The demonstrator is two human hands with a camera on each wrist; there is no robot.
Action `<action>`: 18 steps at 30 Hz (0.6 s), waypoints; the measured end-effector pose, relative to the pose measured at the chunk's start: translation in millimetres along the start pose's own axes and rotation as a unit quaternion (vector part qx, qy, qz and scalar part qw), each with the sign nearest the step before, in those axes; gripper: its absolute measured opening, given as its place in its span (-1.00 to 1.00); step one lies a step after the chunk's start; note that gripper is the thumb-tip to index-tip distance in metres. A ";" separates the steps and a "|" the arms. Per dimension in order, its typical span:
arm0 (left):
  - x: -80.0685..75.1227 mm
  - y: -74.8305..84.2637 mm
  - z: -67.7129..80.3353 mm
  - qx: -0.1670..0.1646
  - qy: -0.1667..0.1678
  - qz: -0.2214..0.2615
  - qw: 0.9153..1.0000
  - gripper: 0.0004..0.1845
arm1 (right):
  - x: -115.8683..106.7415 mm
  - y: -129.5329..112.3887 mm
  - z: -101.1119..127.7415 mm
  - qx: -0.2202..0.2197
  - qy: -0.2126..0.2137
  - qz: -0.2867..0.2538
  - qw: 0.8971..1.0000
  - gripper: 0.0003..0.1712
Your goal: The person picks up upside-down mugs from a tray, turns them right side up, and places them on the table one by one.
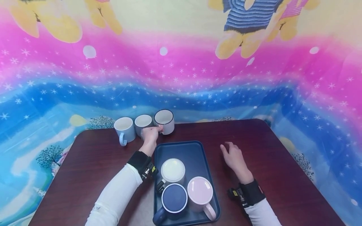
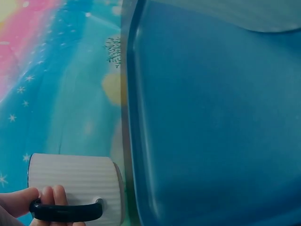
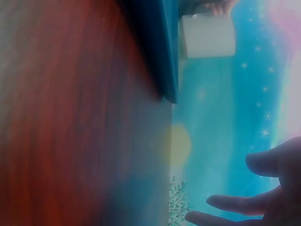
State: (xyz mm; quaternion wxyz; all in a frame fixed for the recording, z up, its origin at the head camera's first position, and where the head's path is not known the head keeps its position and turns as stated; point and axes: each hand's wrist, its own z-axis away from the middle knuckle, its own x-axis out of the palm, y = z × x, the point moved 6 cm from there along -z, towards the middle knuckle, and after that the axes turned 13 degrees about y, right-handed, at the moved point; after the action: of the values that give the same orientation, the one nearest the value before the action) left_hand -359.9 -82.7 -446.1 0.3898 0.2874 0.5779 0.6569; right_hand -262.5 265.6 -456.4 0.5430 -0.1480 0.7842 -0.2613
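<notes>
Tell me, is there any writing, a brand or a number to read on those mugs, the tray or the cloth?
None can be read.
The mugs, like the white mug that the left hand grips, are plain; so is the blue tray.
The backdrop cloth bears only pictures.
A small mark on the left sleeve is too small to read.

Left hand (image 1: 150, 135) stretched forward, fingers curled in a pinch; right hand (image 1: 233, 158) flat, fingers relaxed, holding nothing.
</notes>
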 end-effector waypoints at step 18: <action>-1.7 -6.2 -4.6 0.008 0.041 -0.021 0.999 -0.86 | -6.1 20.6 4.9 0.007 -0.013 0.016 1.000 -0.34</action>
State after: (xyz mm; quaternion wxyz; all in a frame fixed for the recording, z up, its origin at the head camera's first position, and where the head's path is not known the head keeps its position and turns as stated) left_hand -361.7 -86.4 -452.9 0.3772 0.2511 0.6042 0.6554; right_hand -254.7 284.4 -464.8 0.5580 -0.1354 0.7776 -0.2561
